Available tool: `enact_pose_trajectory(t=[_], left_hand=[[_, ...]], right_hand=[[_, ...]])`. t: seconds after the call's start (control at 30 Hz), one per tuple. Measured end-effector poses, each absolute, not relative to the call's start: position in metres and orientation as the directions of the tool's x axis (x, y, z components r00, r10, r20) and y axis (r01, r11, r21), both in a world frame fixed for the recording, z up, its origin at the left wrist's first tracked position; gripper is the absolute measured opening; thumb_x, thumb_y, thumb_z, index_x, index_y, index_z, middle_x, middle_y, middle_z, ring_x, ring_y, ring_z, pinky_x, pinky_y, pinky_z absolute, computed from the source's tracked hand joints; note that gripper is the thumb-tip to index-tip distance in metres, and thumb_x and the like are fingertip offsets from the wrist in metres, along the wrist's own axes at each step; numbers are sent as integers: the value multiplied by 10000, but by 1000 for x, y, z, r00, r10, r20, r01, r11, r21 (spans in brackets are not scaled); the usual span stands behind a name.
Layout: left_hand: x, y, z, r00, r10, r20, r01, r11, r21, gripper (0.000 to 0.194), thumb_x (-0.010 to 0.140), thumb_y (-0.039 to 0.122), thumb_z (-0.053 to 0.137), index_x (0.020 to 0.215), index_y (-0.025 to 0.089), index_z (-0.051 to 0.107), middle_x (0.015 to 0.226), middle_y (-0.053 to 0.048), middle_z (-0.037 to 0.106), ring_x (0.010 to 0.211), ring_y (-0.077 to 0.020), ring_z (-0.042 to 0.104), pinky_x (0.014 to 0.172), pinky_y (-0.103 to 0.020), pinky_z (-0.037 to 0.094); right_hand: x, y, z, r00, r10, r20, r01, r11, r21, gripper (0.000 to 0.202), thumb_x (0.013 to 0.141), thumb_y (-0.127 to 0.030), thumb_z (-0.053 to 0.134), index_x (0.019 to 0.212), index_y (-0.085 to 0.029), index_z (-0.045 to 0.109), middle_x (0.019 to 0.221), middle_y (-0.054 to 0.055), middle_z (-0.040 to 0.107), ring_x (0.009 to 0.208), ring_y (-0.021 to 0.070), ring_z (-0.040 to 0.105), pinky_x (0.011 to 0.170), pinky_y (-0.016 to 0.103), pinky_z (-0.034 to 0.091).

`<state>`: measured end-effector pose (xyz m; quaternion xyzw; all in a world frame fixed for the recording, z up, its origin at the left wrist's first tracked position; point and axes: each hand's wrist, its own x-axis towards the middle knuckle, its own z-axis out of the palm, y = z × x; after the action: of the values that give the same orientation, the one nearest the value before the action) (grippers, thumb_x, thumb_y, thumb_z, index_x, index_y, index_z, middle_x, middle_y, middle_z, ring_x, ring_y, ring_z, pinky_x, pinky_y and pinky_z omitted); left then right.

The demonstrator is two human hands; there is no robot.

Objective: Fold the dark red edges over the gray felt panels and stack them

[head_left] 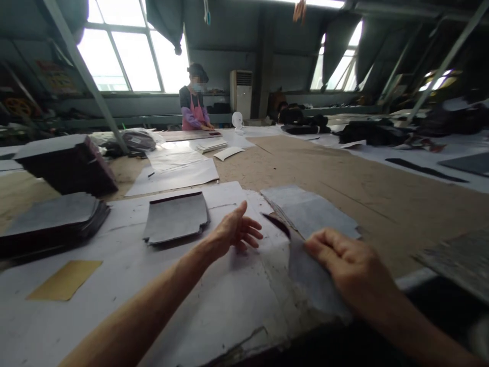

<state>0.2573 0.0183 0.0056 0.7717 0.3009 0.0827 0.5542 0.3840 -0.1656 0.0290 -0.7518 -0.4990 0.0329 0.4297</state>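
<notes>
Right hand [346, 260] pinches grey sheet [315, 275] over the tabletop's [229, 316] near edge; its fingers hide one sheet edge, lower end blurred. Left hand [239, 229] empty, fingers spread, lower ones partly hidden. Left stack [53, 219] cut off by frame.

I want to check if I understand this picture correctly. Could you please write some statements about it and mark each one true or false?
1. The right hand holds a grey piece. True.
2. The left hand is closed on a tan sheet. False: the left hand is open and empty, and the tan sheet lies flat.
3. A small white fan stands across the table. True.
4. The person across the table wears a green apron. False: it is pink.
</notes>
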Motion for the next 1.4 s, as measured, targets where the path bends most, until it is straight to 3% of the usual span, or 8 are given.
enact_pose_trajectory(t=[0.13, 0.23, 0.47, 0.6, 0.7, 0.8, 1.1, 1.4], left_hand=[[186, 34, 18, 733, 563, -381, 518, -100, 849, 739, 708, 712, 358, 930, 70, 648, 873, -132, 644, 656, -160, 576, 501, -230, 389], [153, 35, 22, 680, 602, -419, 602, -131, 787, 462, 571, 478, 675, 864, 120, 669, 721, -41, 626, 615, -127, 520, 526, -214, 360], [122, 20, 16, 645, 683, -344, 679, -306, 667, 290, 492, 193, 679, 776, 154, 638, 654, 27, 554, 606, -120, 468, 520, -212, 331], [110, 12, 10, 665, 703, -253, 659, -394, 640, 231, 561, 159, 593, 790, 175, 622, 644, 36, 525, 612, -115, 454, 540, -213, 329], [103, 8, 7, 696, 694, -181, 622, -458, 634, 187, 605, 163, 550, 781, 177, 612, 694, 26, 530, 660, -120, 473, 589, -217, 355], [100, 5, 3, 718, 687, -113, 587, -510, 628, 162, 622, 162, 530, 766, 178, 603, 726, 20, 531, 683, -122, 485, 623, -226, 372], [99, 4, -5, 699, 714, -34, 572, -530, 626, 172, 636, 158, 525, 789, 195, 594, 758, 25, 547, 735, -129, 496, 682, -253, 380], [98, 6, -3, 709, 703, -60, 572, -523, 633, 176, 628, 174, 547, 794, 192, 603, 779, 16, 564, 753, -142, 505, 687, -252, 390]], right_hand=[[305, -140, -5, 98, 819, 566, 864, 213, -457, 219, 816, -186, 407, 613, -167, 486, 591, 34, 527, 525, 146, 503, 468, 243, 363], [256, -123, -22, -72, 745, 663, 879, 361, -310, 230, 797, -105, 343, 628, -150, 492, 592, 59, 505, 523, 175, 496, 452, 276, 356], [191, -100, -45, -176, 592, 786, 872, 464, -154, 228, 732, -82, 357, 564, -147, 497, 504, 60, 442, 434, 182, 410, 354, 286, 250], [219, -102, -41, -297, 637, 712, 712, 644, -280, 208, 771, -105, 378, 643, -137, 538, 584, 58, 512, 535, 163, 470, 440, 260, 392], [272, -98, -29, -224, 767, 602, 711, 551, -437, 269, 795, -35, 355, 887, -117, 593, 847, 78, 600, 800, 163, 537, 695, 269, 486], [325, -85, -22, -251, 819, 516, 816, 466, -342, 315, 813, -5, 390, 1023, -132, 588, 993, 81, 606, 944, 168, 514, 839, 310, 461], [346, -66, -23, -205, 914, 350, 917, 304, -258, 89, 743, -118, 656, 708, -150, 581, 773, 35, 589, 790, 152, 512, 716, 255, 428], [339, -84, -8, -213, 940, 268, 957, 256, -138, 93, 765, -85, 491, 694, -144, 499, 704, 56, 548, 652, 153, 501, 608, 274, 404]])
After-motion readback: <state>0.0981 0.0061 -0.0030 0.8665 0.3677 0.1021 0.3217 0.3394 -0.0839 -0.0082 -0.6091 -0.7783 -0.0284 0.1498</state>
